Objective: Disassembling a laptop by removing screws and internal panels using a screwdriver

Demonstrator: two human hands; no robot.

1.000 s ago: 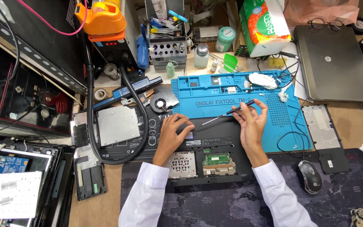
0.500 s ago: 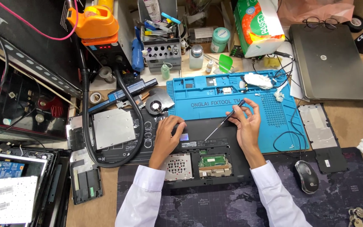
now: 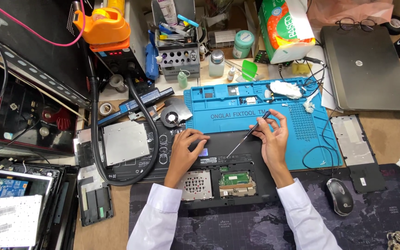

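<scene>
Steadying the upturned black laptop (image 3: 209,155) on the bench, the left hand (image 3: 187,150) lies flat on the base with its fingers spread wide and holding nothing. The laptop sits at the middle of the view, partly on the blue repair mat (image 3: 255,111) and partly on the dark desk mat (image 3: 255,227), its underside up and two bays open near the person, showing one fan grille and one green memory board. To its left lie one silver drive (image 3: 126,141) and one black hose (image 3: 116,153) looping around it; one small round fan (image 3: 170,116) rests just above the left hand.

Further right, the right hand (image 3: 274,136) pinches one slim screwdriver (image 3: 246,135) between thumb and fingertips, the tip slanting down onto the laptop's base between the two hands. Judging from this, a screw in the base is being worked, and the next move seems to call for a tip held square in the screw head and a light, steady turn while the other hand keeps the case from shifting.

Right of the hands lie one detached black cover panel (image 3: 355,148), one mouse (image 3: 340,196), and one closed grey laptop (image 3: 366,67) at the far edge.
</scene>
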